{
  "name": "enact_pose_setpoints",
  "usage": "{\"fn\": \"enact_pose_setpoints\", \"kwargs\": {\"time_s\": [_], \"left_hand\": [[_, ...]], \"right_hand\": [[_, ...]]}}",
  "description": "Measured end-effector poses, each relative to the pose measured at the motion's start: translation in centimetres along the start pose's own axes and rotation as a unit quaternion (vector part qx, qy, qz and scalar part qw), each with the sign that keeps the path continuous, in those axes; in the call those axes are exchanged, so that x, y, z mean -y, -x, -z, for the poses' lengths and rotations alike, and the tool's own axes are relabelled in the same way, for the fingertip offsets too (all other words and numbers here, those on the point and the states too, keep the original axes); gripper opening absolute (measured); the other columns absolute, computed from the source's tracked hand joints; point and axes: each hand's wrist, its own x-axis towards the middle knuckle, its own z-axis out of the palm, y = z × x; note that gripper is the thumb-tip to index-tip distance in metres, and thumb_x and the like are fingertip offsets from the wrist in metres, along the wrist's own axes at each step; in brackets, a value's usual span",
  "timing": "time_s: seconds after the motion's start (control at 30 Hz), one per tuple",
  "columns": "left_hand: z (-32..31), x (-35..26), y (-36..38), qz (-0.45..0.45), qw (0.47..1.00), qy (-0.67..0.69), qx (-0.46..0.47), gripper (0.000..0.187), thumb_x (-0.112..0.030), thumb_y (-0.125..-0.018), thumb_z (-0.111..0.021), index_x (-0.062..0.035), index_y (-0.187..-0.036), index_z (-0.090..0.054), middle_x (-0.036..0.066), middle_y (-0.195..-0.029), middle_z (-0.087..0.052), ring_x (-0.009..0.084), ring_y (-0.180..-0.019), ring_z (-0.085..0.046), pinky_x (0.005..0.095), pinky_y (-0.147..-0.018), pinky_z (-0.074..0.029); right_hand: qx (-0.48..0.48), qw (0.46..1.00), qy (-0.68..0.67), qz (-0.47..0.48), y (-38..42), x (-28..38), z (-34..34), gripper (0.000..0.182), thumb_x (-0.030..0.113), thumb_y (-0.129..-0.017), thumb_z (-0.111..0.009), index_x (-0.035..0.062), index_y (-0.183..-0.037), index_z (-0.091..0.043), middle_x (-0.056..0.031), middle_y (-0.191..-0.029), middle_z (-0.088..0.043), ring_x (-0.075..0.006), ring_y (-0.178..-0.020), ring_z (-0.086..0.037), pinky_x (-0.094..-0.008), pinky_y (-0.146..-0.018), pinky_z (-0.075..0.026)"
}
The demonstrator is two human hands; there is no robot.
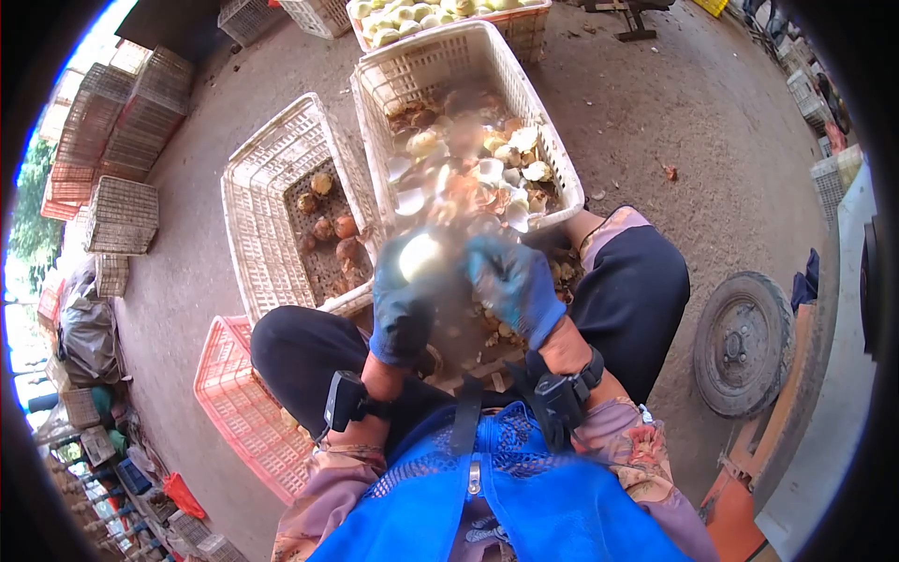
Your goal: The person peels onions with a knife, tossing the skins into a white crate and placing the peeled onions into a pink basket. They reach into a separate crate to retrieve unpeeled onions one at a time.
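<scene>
My left hand [401, 304], in a blue-grey glove, is closed around a pale peeled onion [420, 258] above my lap. Close beside it, my gloved right hand [517, 286] is curled shut and smeared by motion; what its fingers hold cannot be made out. Just beyond both hands stands a white plastic crate [559, 140] with onion skins and cut pieces [489, 170] inside. To its left, a second white crate [245, 201] holds several brown unpeeled onions [346, 226].
Peeled onions [412, 17] fill a crate at the top. A red crate [245, 412] sits by my left knee. Stacked crates [122, 122] line the left side. On the right are a wheel [743, 344] and a metal panel [833, 403]. Skin scraps dot the concrete floor [674, 122].
</scene>
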Motion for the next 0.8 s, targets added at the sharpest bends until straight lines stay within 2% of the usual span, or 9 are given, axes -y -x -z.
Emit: {"fn": "enact_pose_setpoints", "kwargs": {"time_s": [0.03, 0.07, 0.13, 0.37, 0.43, 0.47, 0.57, 0.63, 0.8], "left_hand": [[0.1, 0.2, 0.0, -0.074, 0.984, -0.161, -0.009, 0.045, -0.002, -0.079, -0.062, 0.0006, -0.123, -0.054, 0.007, -0.11, -0.062, 0.0158, -0.098, -0.061, 0.0298, -0.085, -0.052], [-0.1, 0.1, 0.1, -0.073, 0.984, -0.161, -0.009, 0.045, -0.002, -0.079, -0.062, 0.0006, -0.123, -0.054, 0.007, -0.11, -0.062, 0.0158, -0.098, -0.061, 0.0298, -0.085, -0.052], [-0.7, -0.1, 0.1, 0.102, 0.979, 0.164, -0.071, 0.037, -0.003, -0.082, -0.059, 0.0003, -0.118, -0.054, 0.006, -0.105, -0.061, 0.0137, -0.093, -0.06, 0.0269, -0.079, -0.052], [0.2, 2.3, 1.1, 0.093, 0.98, 0.174, -0.037, 0.036, -0.005, -0.083, -0.061, -0.0018, -0.118, -0.054, 0.005, -0.105, -0.06, 0.0124, -0.09, -0.059, 0.0246, -0.078, -0.051], [0.7, 2.2, 0.8, 0.088, 0.994, -0.061, -0.03, 0.043, -0.008, -0.083, -0.068, -0.0028, -0.123, -0.053, 0.004, -0.105, -0.061, 0.0134, -0.09, -0.06, 0.0245, -0.079, -0.052], [-0.2, 2.3, 0.3, 0.106, 0.992, 0.032, -0.055, 0.047, -0.01, -0.082, -0.071, -0.0032, -0.125, -0.053, 0.004, -0.107, -0.061, 0.0144, -0.091, -0.061, 0.0255, -0.08, -0.053], [-0.7, 1.1, 0.2, 0.2, 0.942, 0.265, -0.041, 0.052, -0.014, -0.081, -0.075, -0.0038, -0.127, -0.052, 0.005, -0.108, -0.063, 0.0167, -0.094, -0.065, 0.0306, -0.082, -0.058], [-0.7, 0.7, 0.1, 0.162, 0.944, 0.286, -0.009, 0.041, -0.015, -0.086, -0.07, -0.004, -0.122, -0.055, 0.006, -0.106, -0.062, 0.016, -0.091, -0.065, 0.0277, -0.076, -0.058], [-1.6, 2.2, 0.4, 0.091, 0.968, 0.232, 0.009, 0.042, -0.014, -0.082, -0.07, -0.0041, -0.119, -0.053, 0.005, -0.101, -0.061, 0.0148, -0.087, -0.063, 0.0284, -0.076, -0.056]], "right_hand": [[-0.02, 0.994, 0.093, 0.061, 0.3, 0.8, -0.4, 0.012, 0.013, -0.089, -0.066, 0.0052, -0.098, -0.065, -0.015, -0.079, -0.067, -0.0311, -0.075, -0.069, -0.0383, -0.064, -0.054], [-0.027, 0.991, 0.117, 0.065, 0.5, 1.5, -0.7, 0.012, 0.016, -0.088, -0.066, 0.0077, -0.097, -0.065, -0.0184, -0.082, -0.066, -0.0402, -0.079, -0.064, -0.0437, -0.066, -0.053], [-0.032, 0.993, 0.102, 0.044, 0.8, 1.8, -1.4, 0.013, 0.016, -0.088, -0.066, 0.0081, -0.098, -0.065, -0.0178, -0.083, -0.066, -0.0393, -0.078, -0.065, -0.0435, -0.065, -0.053], [-0.013, 0.987, 0.148, 0.055, 0.3, 1.0, -1.8, 0.009, 0.017, -0.088, -0.064, 0.008, -0.089, -0.062, -0.0157, -0.078, -0.063, -0.0359, -0.071, -0.063, -0.0425, -0.061, -0.05], [0.035, 0.943, 0.286, 0.163, 0.2, -0.1, -2.0, 0.006, 0.017, -0.086, -0.063, 0.0115, -0.084, -0.06, -0.0124, -0.077, -0.063, -0.0321, -0.071, -0.064, -0.0419, -0.061, -0.051], [0.06, 0.918, 0.361, 0.151, -0.1, 0.6, -1.5, 0.004, 0.017, -0.084, -0.064, 0.0144, -0.085, -0.061, -0.0102, -0.081, -0.065, -0.0293, -0.072, -0.066, -0.0407, -0.062, -0.052], [-0.021, 0.98, 0.183, 0.07, -0.4, -0.2, -1.8, 0.018, 0.024, -0.093, -0.062, 0.0077, -0.097, -0.066, -0.0187, -0.088, -0.066, -0.039, -0.079, -0.065, -0.0439, -0.068, -0.053], [0.015, 0.996, 0.087, -0.009, -0.4, 0.9, -1.7, 0.026, 0.03, -0.093, -0.062, 0.008, -0.107, -0.066, -0.0189, -0.099, -0.068, -0.0406, -0.091, -0.065, -0.0458, -0.075, -0.054], [0.023, 0.993, 0.115, 0.008, 0.1, -1.0, -0.8, 0.031, 0.032, -0.094, -0.062, 0.0084, -0.113, -0.065, -0.0192, -0.104, -0.068, -0.0413, -0.096, -0.064, -0.0452, -0.078, -0.053]]}}
